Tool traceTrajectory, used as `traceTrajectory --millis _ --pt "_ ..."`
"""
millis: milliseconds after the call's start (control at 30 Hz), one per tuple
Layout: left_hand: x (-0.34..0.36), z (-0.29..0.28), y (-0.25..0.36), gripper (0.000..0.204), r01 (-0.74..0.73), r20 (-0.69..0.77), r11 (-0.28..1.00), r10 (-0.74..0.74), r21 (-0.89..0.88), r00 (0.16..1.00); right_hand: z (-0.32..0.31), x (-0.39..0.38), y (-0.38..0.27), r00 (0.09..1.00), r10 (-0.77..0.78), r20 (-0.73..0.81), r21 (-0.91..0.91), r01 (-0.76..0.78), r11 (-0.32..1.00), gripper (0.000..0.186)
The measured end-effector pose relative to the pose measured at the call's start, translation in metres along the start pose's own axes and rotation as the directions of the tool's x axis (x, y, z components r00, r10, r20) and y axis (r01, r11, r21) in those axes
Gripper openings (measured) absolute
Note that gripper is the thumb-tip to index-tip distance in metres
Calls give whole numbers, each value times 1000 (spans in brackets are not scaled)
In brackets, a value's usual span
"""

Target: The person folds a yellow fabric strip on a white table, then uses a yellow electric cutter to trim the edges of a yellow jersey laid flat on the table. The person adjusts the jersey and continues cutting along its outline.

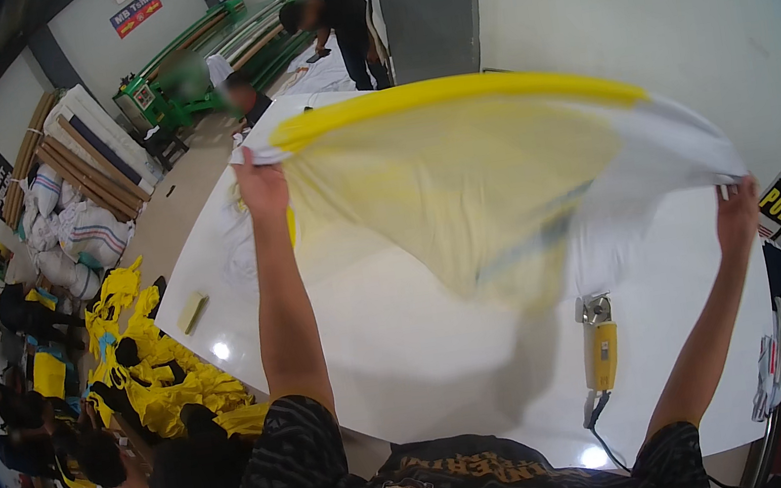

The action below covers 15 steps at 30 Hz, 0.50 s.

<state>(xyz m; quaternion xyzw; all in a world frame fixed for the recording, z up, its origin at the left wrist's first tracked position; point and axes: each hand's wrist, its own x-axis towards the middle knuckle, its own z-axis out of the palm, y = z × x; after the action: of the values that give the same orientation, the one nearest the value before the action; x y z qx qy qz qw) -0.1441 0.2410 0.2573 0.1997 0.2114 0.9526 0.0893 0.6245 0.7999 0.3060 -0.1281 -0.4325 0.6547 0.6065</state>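
A large thin sheet of yellow and white fabric (461, 174) is stretched in the air above the white table (400, 382). My left hand (264, 186) is closed on its upper left corner. Out to the right, my right hand (737, 207) pinches the opposite corner. The sheet sags between them, its bright yellow far edge arching up and its lower part blurred. Below the cloth's right part lies a yellow handheld electric fabric cutter (605, 356) with a metal head and dark cord, apart from both hands.
A pale yellow block (191, 312) sits near the table's left edge. Yellow garments (162, 361) are heaped on the left, where several people work. Beyond the table, a person (346, 31) bends over white cloth beside a green machine (140, 97). Wrapped rolls (101, 135) lean against the wall.
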Motion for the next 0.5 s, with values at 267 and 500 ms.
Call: traceTrajectory --millis 267,500 --pt "-141 46 125 45 -80 -99 949 116 305 988 -79 -149 -78 981 -105 -164 -490 12 872 29" --pt "-248 -110 86 52 214 -439 760 103 614 893 -97 -254 6 868 170 -467 -668 -472 576 15"
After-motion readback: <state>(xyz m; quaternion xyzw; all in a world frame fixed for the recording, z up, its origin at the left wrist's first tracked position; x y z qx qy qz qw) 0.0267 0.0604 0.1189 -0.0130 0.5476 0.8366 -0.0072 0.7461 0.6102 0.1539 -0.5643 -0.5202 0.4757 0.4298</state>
